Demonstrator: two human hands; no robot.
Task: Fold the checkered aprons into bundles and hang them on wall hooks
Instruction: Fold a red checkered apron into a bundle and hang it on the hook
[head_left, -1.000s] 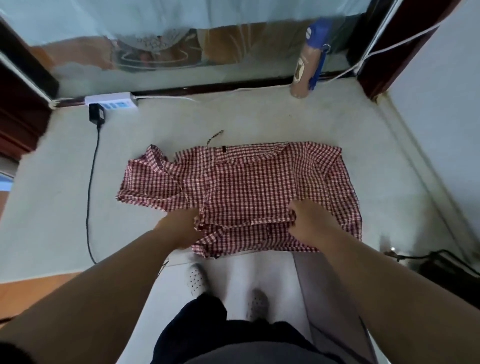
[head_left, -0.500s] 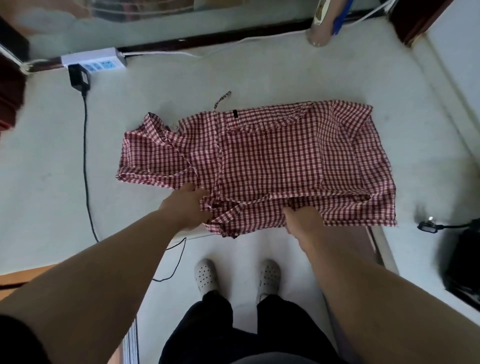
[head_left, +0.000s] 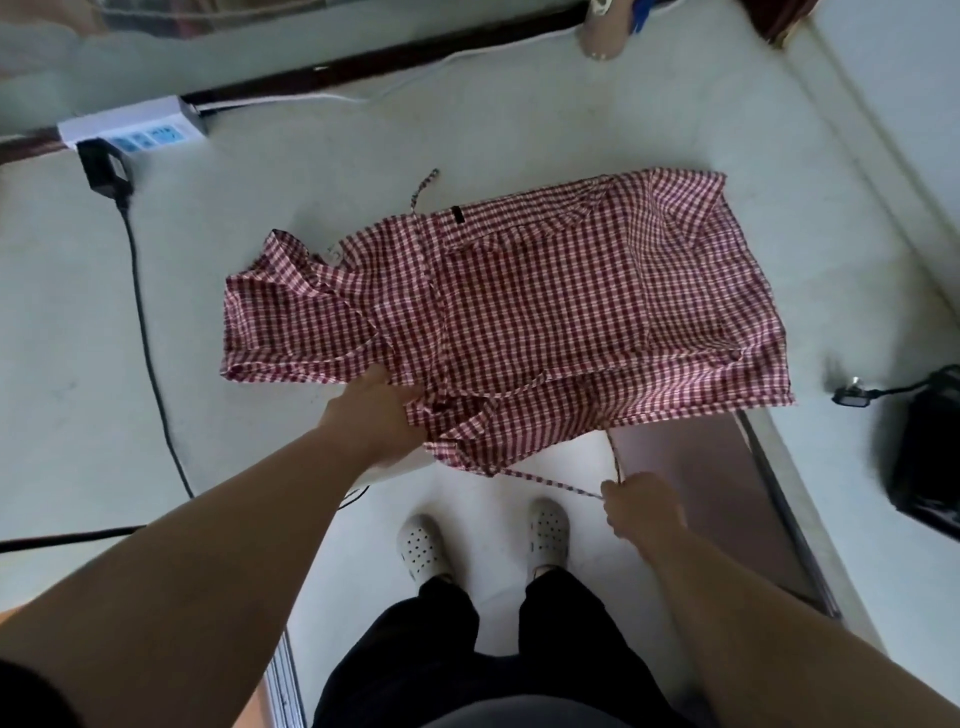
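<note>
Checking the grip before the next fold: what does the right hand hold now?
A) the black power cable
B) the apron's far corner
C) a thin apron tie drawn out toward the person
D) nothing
C: the right hand pinches the thin tie that runs from the checkered apron at its near edge, while the left hand holds the cloth.

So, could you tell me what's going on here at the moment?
A person is standing over a checkered apron that lies spread out on a pale surface. Their left hand holds the cloth at its near edge, while the right hand pinches a tie strap drawn out from that edge, past the surface's rim. The apron is not yet folded into a bundle.
</note>
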